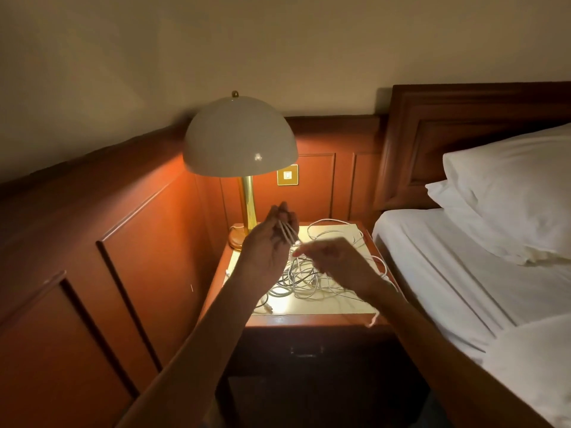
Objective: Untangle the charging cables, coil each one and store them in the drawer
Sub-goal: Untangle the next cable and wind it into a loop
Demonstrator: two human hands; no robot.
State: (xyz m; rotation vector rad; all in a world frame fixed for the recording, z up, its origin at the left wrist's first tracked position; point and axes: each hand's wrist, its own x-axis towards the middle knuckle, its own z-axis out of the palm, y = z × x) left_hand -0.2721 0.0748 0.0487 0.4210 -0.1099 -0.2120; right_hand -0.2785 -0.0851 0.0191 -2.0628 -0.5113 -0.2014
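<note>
Cable loops (287, 234) are gripped in the left hand (268, 245), the right hand (340, 262) is blurred so its grip cannot be told; slack should be drawn slowly from the tangle (304, 281), loops kept even.

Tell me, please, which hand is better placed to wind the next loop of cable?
Right hand: its blurred fingertips sit at the strand leaving the left hand, which is busy holding the cable loops.

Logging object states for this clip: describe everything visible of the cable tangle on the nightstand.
The tangled pile of thin white and grey charging cables lies on the wooden nightstand's pale glossy top, loops spreading toward the white-sheeted bed. Several strands rise into the left hand, which grips them; the blurred right hand touches them at its fingertips.
</note>
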